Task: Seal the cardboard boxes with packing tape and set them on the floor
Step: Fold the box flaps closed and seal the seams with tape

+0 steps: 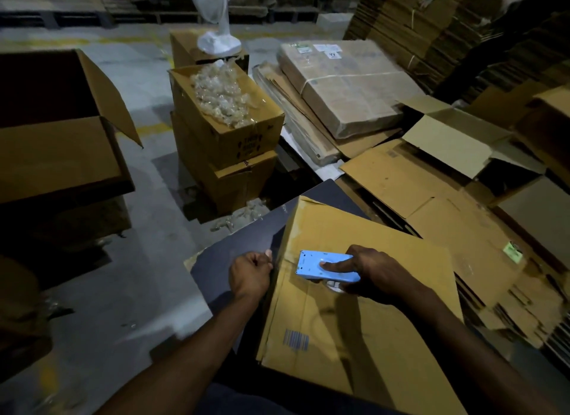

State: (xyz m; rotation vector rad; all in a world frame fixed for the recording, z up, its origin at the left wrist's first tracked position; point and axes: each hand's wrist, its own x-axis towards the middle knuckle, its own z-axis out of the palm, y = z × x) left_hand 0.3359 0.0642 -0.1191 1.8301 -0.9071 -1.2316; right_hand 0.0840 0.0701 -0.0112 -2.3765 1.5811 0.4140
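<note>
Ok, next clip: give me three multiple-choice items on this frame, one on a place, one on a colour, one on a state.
1. Where is the tape dispenser?
A. on the floor
B. on top of the near cardboard box
C. inside the open box of plastic scraps

2. What colour is the tape dispenser?
A. red
B. black
C. light blue

3. What is the left hand doing?
A. gripping at the box's left edge
B. hanging free over the floor
C. holding the dispenser

Answers:
1 B, the right hand holds it against the box top.
2 C, its casing shows light blue.
3 A, its fingers are curled at the box's left edge.
</note>
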